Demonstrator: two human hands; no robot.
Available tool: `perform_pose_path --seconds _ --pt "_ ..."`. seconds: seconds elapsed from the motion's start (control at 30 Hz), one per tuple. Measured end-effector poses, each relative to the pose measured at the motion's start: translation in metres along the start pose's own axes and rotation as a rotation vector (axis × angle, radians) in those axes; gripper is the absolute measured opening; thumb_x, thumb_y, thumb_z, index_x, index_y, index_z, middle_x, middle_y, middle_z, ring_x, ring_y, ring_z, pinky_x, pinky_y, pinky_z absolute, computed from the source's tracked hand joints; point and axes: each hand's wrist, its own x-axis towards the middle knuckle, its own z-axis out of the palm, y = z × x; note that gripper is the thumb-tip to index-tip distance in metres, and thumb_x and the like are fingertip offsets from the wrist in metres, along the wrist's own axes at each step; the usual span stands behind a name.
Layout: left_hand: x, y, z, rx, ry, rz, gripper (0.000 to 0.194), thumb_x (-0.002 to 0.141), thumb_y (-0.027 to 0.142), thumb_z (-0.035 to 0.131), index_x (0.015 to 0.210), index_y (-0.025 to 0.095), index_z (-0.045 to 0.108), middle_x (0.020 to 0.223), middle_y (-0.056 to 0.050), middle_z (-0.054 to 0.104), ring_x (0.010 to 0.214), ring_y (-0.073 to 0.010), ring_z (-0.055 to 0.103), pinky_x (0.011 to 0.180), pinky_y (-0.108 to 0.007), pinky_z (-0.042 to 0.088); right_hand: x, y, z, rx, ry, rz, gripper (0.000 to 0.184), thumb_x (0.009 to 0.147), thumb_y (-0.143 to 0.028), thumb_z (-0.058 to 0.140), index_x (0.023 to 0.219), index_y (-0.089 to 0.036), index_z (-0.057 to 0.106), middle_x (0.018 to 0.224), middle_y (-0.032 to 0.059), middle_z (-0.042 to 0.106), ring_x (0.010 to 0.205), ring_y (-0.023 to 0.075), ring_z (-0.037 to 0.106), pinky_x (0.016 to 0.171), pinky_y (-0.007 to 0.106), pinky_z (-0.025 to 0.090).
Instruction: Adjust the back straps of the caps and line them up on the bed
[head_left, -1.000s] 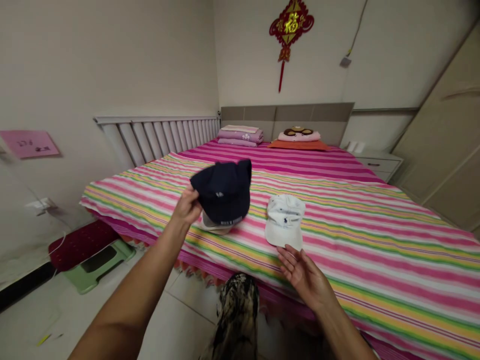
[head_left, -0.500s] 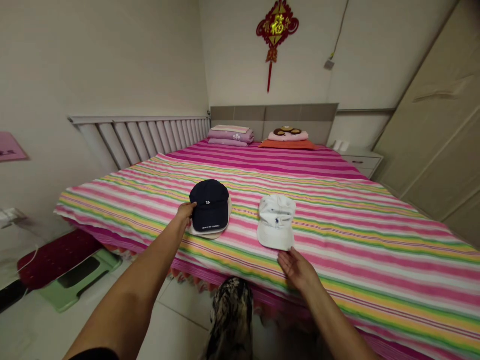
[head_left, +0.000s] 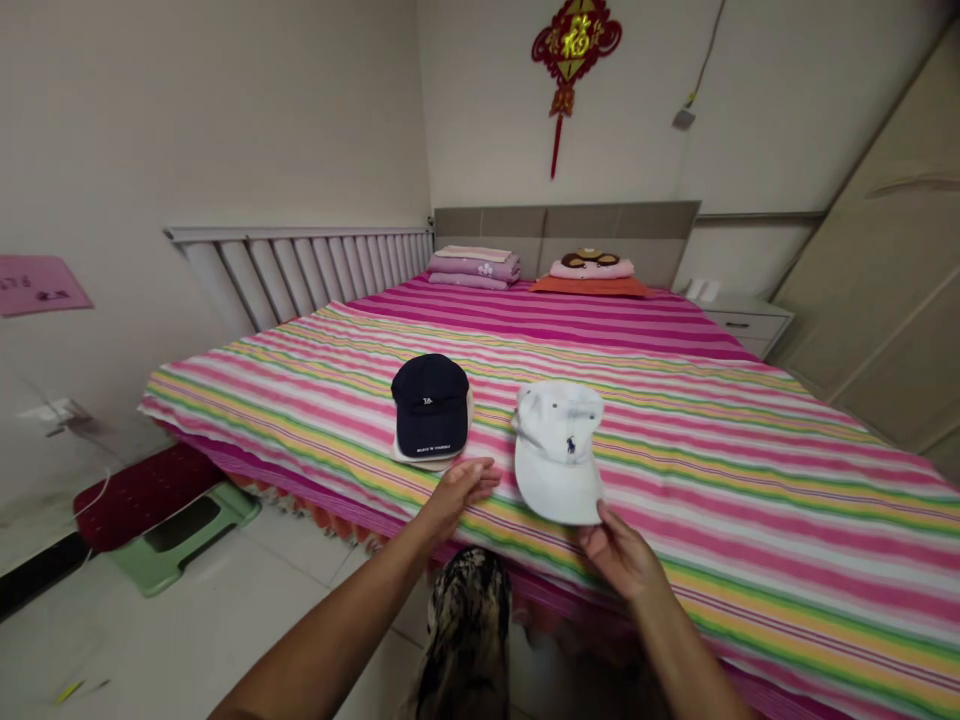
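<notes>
Plainly, the white cap [head_left: 556, 450] is showing soft, slightly rumpled cloth, its rounded crown creasing above a smooth, curved brim and carrying a small dark emblem at the front. The navy cap [head_left: 431, 405] is looking firmer, bearing pale lettering on its crown and along its brim, and it is lying on top of a paler cap [head_left: 427, 464], whose rim is peeking out below and to the side.

The right hand [head_left: 619, 550] is gripping the white cap by the near right corner of its brim, its fingers closing on the edge with the thumb on top. The brim is tilting toward the person above the striped sheet [head_left: 712, 450]; whether the crown is touching the cloth, one cannot tell. The left hand [head_left: 457, 488] is holding nothing: its fingers are stretching out, lying nearly together, and pointing just short of the white cap, near the navy cap's brim.

Below, a patterned trouser knee [head_left: 472, 600] is showing between the forearms. Farther back, folded purple bedding [head_left: 474, 268] and a pink bundle [head_left: 600, 270] are sitting before the headboard [head_left: 622, 230]. Off to the left, a green stool [head_left: 176, 560] is standing near a white radiator [head_left: 300, 265].
</notes>
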Motion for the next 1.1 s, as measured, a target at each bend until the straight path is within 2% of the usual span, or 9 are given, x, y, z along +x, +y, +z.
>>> perform_pose_path --seconds 0.07,0.13,0.23,0.37,0.47,0.6,0.73,0.9,1.1 --pt "0.002 -0.003 0.013 -0.216 -0.132 -0.08 0.049 0.07 0.054 0.055 0.096 0.012 0.059 0.094 -0.013 0.064 0.085 -0.0196 0.06 0.08 -0.033 0.042 -0.02 0.01 -0.007 -0.033 -0.082 0.009 0.03 0.063 -0.014 0.07 0.091 -0.022 0.061 0.083 -0.0002 0.07 0.07 0.0136 0.063 0.06 0.023 0.052" --pt "0.006 0.001 0.025 -0.353 -0.212 -0.095 0.048 0.071 0.055 0.052 0.093 0.013 0.059 0.092 -0.011 0.065 0.087 -0.0206 0.059 0.081 -0.034 0.041 -0.038 0.02 -0.016 -0.121 -0.16 0.033 0.034 0.061 -0.016 0.073 0.093 -0.022 0.062 0.086 0.0017 0.07 0.073 0.0156 0.063 0.065 0.026 0.05" --pt "0.006 0.009 0.038 -0.415 -0.185 0.002 0.03 0.068 0.033 0.063 0.093 0.016 0.06 0.083 -0.006 0.067 0.086 -0.0205 0.06 0.084 -0.033 0.04 -0.058 0.024 -0.033 -0.286 -0.217 0.057 0.028 0.064 -0.017 0.071 0.09 -0.02 0.065 0.083 0.0031 0.07 0.068 0.0145 0.062 0.064 0.025 0.047" --pt "-0.008 0.012 0.052 -0.405 -0.237 0.036 0.028 0.053 0.011 0.064 0.081 0.014 0.063 0.062 -0.002 0.065 0.064 -0.0174 0.061 0.076 -0.032 0.042 -0.075 0.003 -0.045 -0.352 -0.289 0.086 0.026 0.06 -0.022 0.073 0.085 -0.019 0.068 0.082 0.0045 0.07 0.069 0.0165 0.061 0.067 0.027 0.045" --pt "-0.02 0.007 0.059 -0.443 -0.337 -0.017 0.021 0.046 0.008 0.063 0.066 0.013 0.062 0.052 0.0 0.061 0.049 -0.013 0.056 0.065 -0.028 0.044 -0.084 -0.019 -0.033 -0.318 -0.289 0.072 0.026 0.061 -0.039 0.071 0.081 -0.022 0.069 0.074 0.0034 0.07 0.072 0.0204 0.062 0.074 0.031 0.044" --pt "-0.031 -0.001 0.066 -0.363 -0.453 -0.121 0.021 0.045 0.008 0.064 0.066 0.01 0.063 0.055 -0.003 0.062 0.051 -0.0138 0.057 0.058 -0.026 0.043 -0.091 -0.032 0.01 -0.378 -0.389 0.04 0.051 0.057 -0.058 0.066 0.088 -0.018 0.067 0.074 0.0064 0.067 0.07 0.0205 0.059 0.069 0.031 0.044" --pt "-0.04 0.003 0.071 -0.279 -0.496 -0.159 0.022 0.043 0.013 0.071 0.063 0.009 0.064 0.055 -0.004 0.062 0.05 -0.0123 0.056 0.054 -0.022 0.041 -0.094 -0.028 0.044 -0.457 -0.303 -0.044 0.022 0.061 -0.035 0.073 0.068 -0.016 0.062 0.051 -0.0028 0.054 0.045 0.0064 0.044 0.045 0.017 0.033" --pt "-0.048 0.012 0.074 -0.187 -0.457 -0.208 0.029 0.042 0.02 0.077 0.068 0.011 0.067 0.055 -0.001 0.06 0.046 -0.0073 0.051 0.047 -0.017 0.036 -0.099 -0.031 0.053 -0.535 -0.341 -0.085 0.024 0.063 -0.033 0.072 0.065 -0.015 0.056 0.048 -0.0033 0.051 0.04 0.0049 0.04 0.04 0.016 0.028" --pt "-0.055 0.015 0.084 -0.077 -0.449 -0.26 0.026 0.05 0.029 0.075 0.065 0.01 0.067 0.055 -0.004 0.062 0.045 -0.0082 0.051 0.046 -0.018 0.035 -0.105 -0.037 0.052 -0.666 -0.436 -0.092 0.024 0.066 -0.034 0.069 0.068 -0.014 0.056 0.049 -0.0033 0.05 0.043 0.0053 0.04 0.042 0.017 0.029"
